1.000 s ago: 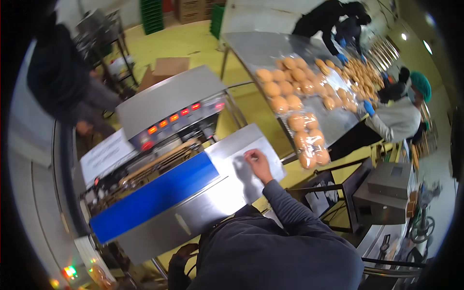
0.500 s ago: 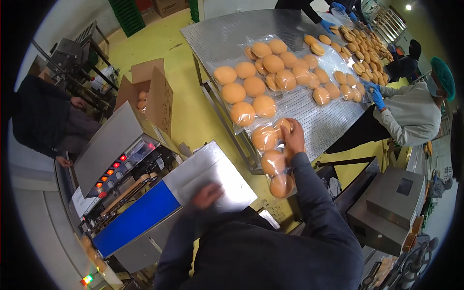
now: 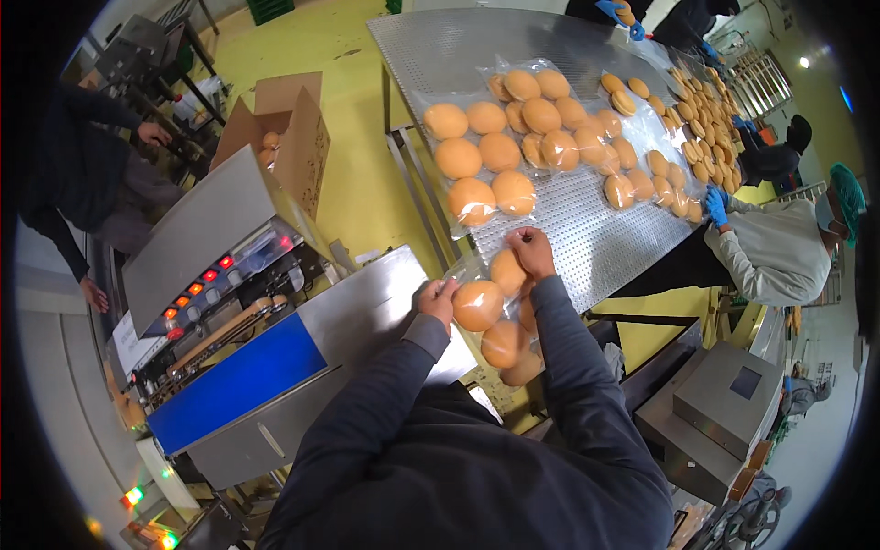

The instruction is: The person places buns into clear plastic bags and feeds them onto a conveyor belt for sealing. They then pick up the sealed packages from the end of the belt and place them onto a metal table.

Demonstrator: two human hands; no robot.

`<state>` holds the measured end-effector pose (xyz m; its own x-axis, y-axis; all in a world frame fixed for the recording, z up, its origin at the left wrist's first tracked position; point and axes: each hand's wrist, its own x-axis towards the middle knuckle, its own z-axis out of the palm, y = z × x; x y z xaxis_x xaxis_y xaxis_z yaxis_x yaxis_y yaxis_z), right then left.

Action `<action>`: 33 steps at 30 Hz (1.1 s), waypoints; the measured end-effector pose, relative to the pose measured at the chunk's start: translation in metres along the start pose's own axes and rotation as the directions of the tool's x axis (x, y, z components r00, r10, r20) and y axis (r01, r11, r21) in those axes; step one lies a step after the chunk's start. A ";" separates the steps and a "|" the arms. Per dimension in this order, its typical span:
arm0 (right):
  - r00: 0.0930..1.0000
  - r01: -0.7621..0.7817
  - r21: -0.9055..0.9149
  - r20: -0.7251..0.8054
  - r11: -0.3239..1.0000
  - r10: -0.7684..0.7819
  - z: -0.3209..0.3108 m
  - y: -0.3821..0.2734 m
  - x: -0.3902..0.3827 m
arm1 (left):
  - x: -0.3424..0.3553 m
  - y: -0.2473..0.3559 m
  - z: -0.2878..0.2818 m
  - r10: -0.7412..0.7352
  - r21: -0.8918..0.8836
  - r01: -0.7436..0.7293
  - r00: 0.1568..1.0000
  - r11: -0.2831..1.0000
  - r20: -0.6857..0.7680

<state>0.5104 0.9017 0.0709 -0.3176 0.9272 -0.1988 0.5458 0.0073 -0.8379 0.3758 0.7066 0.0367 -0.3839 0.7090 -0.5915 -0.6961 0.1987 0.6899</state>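
A clear plastic bag of round golden buns (image 3: 504,343) hangs between my hands, off the near corner of the perforated metal table (image 3: 587,234). My left hand (image 3: 438,302) is closed on the bag's left edge, beside a bun. At the far end of the bag, my right hand (image 3: 533,254) grips the film with bent fingers. Part of the bag lies behind my right forearm. Below my left wrist is a bright steel plate (image 3: 367,298), adjoining a blue conveyor belt (image 3: 238,385).
More bagged buns (image 3: 477,158) lie on the table, with loose buns (image 3: 706,128) piled farther right. A co-worker in a green hairnet (image 3: 779,238) stands at right. At left are a machine with lit red buttons (image 3: 202,243), a cardboard box (image 3: 298,137) and another person (image 3: 101,174).
My left hand has come from over the steel plate to the bag. My right hand has drawn the bag off the table's corner toward the left. The whole view has shifted slightly.
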 end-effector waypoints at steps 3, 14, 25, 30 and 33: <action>0.995 0.019 0.006 0.097 1.000 -0.019 0.033 -0.007 -0.006 | -0.046 0.025 -0.023 -0.023 -0.139 0.020 1.000 0.990 -0.017; 0.945 0.118 0.381 0.239 0.917 -0.221 0.265 -0.066 -0.091 | -0.108 0.075 -0.255 0.469 0.428 -0.391 0.878 0.814 -0.090; 0.887 0.156 0.338 0.365 0.928 -0.282 0.290 -0.106 -0.115 | -0.096 0.127 -0.264 0.353 0.477 -0.477 0.876 0.738 0.328; 0.898 0.137 0.312 0.361 0.940 -0.251 0.285 -0.106 -0.113 | -0.105 0.124 -0.280 0.117 0.880 -0.381 0.924 0.282 0.363; 0.920 0.079 0.322 0.340 0.943 -0.194 0.280 -0.100 -0.108 | -0.105 0.138 -0.296 0.102 0.927 -0.370 0.926 0.054 0.364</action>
<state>0.2737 0.6959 0.0338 -0.6617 0.7244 -0.1936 0.2399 -0.0402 -0.9700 0.1405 0.4591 0.0703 -0.2058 0.9228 -0.3256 0.6673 0.3757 0.6431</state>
